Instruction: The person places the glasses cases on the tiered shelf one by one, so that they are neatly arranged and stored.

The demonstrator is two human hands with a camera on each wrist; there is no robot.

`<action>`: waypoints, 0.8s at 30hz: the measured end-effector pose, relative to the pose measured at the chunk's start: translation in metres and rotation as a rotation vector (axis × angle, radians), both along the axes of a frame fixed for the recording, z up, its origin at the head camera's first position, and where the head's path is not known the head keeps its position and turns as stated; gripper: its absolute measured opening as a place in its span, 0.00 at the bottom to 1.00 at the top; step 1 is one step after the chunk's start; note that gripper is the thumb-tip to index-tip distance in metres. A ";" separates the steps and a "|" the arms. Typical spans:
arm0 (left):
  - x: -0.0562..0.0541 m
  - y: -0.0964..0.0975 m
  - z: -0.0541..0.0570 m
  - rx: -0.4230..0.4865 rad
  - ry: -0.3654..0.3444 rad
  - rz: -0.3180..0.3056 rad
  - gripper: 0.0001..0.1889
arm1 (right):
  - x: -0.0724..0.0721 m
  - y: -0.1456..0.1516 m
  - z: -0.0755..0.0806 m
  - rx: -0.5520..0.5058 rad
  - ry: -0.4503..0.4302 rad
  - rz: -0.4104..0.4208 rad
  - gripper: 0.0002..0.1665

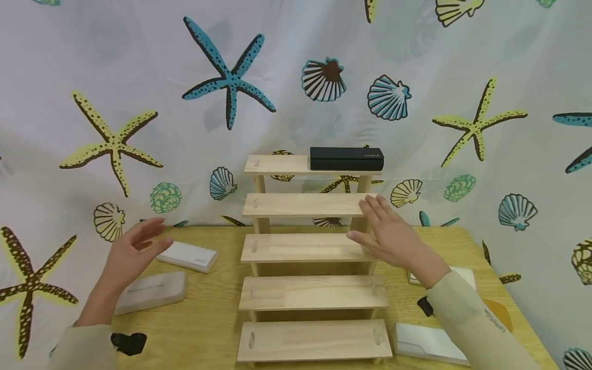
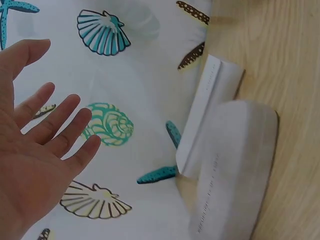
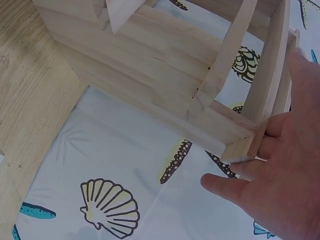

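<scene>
A pale wooden stepped rack (image 1: 302, 204) with several shelves stands in the middle of the table. On its top shelf, toward the right end, lies a long black case (image 1: 347, 159). My right hand (image 1: 393, 236) is at the rack's right side, fingers extended and overlapping the end of the second shelf from the top. In the right wrist view its fingertips (image 3: 247, 169) are right at the shelf's end. Over the table's left part, my left hand (image 1: 131, 257) hovers empty with loosely bent fingers. Below it are a slim white case (image 1: 191, 256) and a rounded light-grey case (image 1: 154, 290).
At the rack's lower right lies a white flap case (image 1: 427, 341). Partly behind my right forearm are another white case (image 1: 464, 277) and an orange item (image 1: 500, 312). A cloth (image 1: 296, 46) printed with shells and starfish hangs behind the wooden table (image 1: 185, 339).
</scene>
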State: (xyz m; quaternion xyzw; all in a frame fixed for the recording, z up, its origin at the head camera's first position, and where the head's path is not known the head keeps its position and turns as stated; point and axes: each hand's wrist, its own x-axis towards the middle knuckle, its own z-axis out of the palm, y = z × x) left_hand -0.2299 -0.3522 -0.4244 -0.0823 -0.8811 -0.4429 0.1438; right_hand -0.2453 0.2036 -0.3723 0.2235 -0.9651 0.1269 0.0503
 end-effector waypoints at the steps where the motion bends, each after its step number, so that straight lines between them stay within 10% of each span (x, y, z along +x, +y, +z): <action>1: 0.003 -0.005 -0.005 -0.014 -0.013 0.015 0.31 | 0.000 0.000 0.000 0.000 0.003 0.002 0.53; 24: 0.043 -0.093 -0.085 -0.034 -0.450 0.315 0.51 | -0.001 0.002 -0.001 0.001 0.003 0.008 0.54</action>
